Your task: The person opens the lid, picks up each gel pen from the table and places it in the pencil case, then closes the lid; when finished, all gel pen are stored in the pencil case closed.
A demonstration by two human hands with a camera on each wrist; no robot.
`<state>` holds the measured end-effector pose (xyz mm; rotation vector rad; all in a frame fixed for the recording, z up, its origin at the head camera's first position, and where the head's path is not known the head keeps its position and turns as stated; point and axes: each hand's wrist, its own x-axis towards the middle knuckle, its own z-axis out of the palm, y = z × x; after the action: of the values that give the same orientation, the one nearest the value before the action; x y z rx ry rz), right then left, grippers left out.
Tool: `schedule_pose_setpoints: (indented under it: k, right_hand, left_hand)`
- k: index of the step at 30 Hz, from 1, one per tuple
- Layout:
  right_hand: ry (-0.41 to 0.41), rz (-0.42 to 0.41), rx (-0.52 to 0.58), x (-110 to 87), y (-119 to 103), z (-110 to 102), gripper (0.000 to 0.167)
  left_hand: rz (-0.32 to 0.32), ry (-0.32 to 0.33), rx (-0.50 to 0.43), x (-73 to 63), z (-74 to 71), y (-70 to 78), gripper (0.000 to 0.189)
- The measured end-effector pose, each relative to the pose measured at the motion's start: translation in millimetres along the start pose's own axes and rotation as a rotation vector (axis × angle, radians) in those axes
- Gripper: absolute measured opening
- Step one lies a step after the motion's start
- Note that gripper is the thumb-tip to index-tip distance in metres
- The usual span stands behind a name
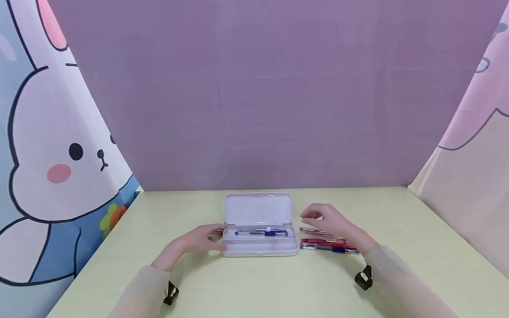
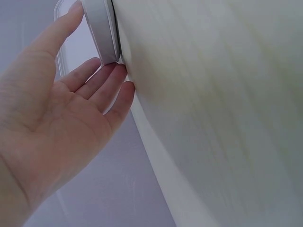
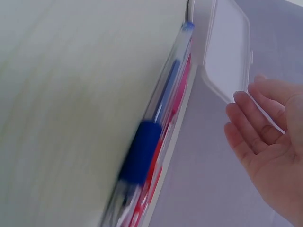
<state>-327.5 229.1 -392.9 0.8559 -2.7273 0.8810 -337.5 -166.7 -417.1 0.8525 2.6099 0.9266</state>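
Note:
A white pencil case [image 1: 259,253] lies on the table with its lid [image 1: 258,209] folded back. A clear pen with a blue grip [image 1: 267,233] lies in its long far compartment. My left hand [image 1: 200,238] holds the case's left end, thumb at the near side and fingers towards the hinge; in the left wrist view the fingertips [image 2: 106,71] meet the end wall. To the right of the case, my right hand [image 1: 327,220] hovers over loose pens, fingers loosely bent and nothing between them. In the right wrist view it is beside the lid.
Several red pens [image 1: 323,242] lie in a bunch right of the case, along with a blue-gripped pen [image 3: 142,151] on the near side. One red pen [image 1: 316,231] lies a little farther back. A purple backdrop [image 1: 268,91] rises behind the table [image 1: 261,293].

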Motion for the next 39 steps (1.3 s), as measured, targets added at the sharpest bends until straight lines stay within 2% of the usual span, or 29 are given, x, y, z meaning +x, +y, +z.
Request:
schedule_pose_setpoints:
  k: [10,18,26,39]
  right_hand:
    - [0.03,0.066,-0.033,-17.8,14,-17,0.022]
    - [0.021,0.078,-0.051,-31.8,32,-23,0.021]
    - [0.031,0.089,-0.08,-45.3,43,-28,0.018]
    - [-0.042,0.172,-0.147,-61.2,51,-38,0.016]
  left_hand:
    - [-0.01,0.012,0.005,-0.6,-2.7,-0.2,0.071]
    - [-0.041,0.013,0.007,-0.4,-3.1,0.8,0.075]
    - [-0.041,0.016,0.013,0.3,-0.5,1.0,0.074]
    - [-0.052,0.022,0.017,-2.7,2.5,6.4,0.075]
